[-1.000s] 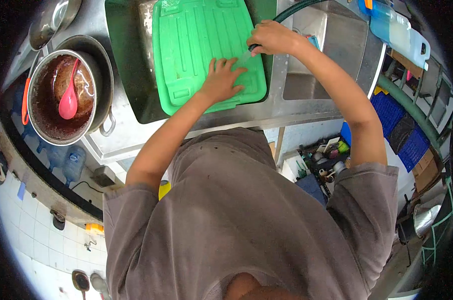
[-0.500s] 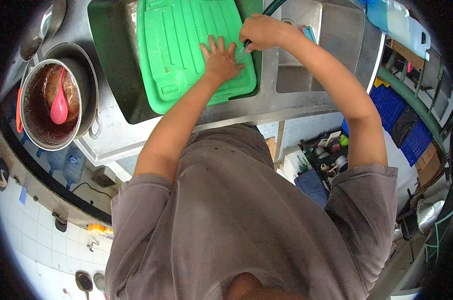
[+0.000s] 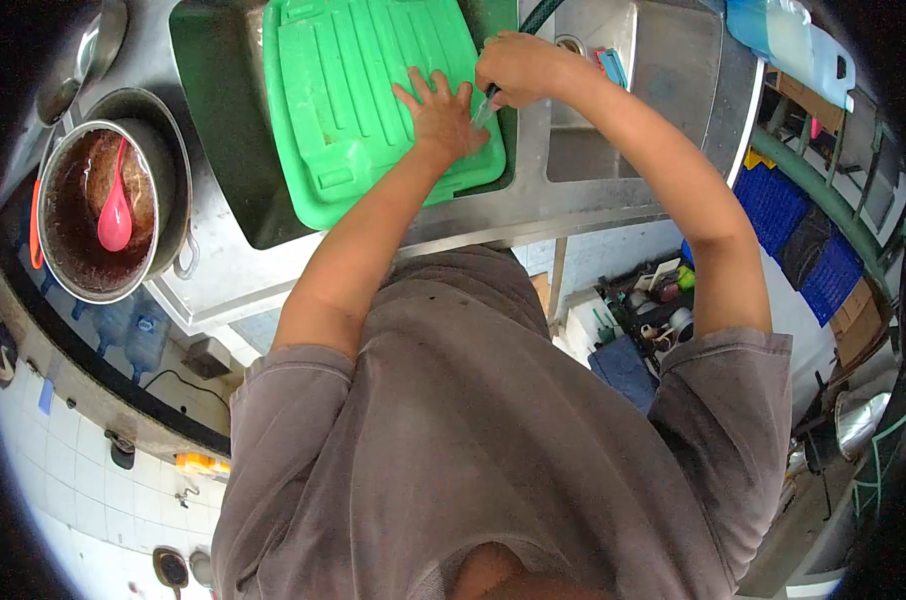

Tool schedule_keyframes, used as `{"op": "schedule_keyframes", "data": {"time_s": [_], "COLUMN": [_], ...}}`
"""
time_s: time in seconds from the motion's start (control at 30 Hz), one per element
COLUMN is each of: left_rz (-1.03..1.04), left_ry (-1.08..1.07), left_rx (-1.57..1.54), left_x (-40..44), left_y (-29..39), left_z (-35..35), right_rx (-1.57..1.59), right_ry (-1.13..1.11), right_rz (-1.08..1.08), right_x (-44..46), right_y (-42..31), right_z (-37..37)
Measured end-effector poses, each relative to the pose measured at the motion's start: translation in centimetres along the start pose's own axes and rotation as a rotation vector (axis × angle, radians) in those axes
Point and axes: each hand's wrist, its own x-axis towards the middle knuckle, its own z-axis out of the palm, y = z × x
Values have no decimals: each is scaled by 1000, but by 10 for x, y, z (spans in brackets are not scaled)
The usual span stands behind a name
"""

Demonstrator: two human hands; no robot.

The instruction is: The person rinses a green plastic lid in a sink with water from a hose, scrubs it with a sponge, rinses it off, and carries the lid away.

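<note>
A green plastic lid (image 3: 358, 90) with raised ribs lies over the left basin of a steel sink (image 3: 533, 205). My left hand (image 3: 441, 118) rests on the lid's right part, fingers spread. Just to the right, my right hand (image 3: 518, 68) is closed around the end of a dark green hose (image 3: 538, 14). Clear water runs from the hose end onto the lid beside my left fingers.
Left of the sink, a pot (image 3: 85, 262) with dark residue holds a pink spoon (image 3: 115, 222). The right basin (image 3: 673, 85) has a small blue item (image 3: 612, 67) near it. A bluish jug (image 3: 798, 48) stands at the upper right.
The lid, sink and pot have shifted left in view. My left hand has slid toward the lid's right edge, nearer the hose end. My right hand still grips the hose.
</note>
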Motion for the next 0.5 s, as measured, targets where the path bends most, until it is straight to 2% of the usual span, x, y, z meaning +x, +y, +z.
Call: {"op": "schedule_keyframes", "data": {"time_s": [0.17, 0.27, 0.37, 0.47, 0.5], "left_rz": [-40, 49, 104, 203, 325], "left_ry": [29, -35, -61, 120, 129], "left_rx": [144, -35, -69, -200, -287], "left_x": [10, 4, 0, -12, -11], "left_y": [16, 2, -9, -16, -26], "left_z": [18, 8, 7, 9, 20], "right_rx": [17, 29, -25, -44, -39], "right_ry": [-18, -19, 24, 44, 60], "right_rz": [5, 14, 21, 22, 13], "right_x": [-5, -2, -4, -3, -6], "right_y": [-2, 2, 2, 2, 1], "right_z": [0, 4, 8, 13, 12]}}
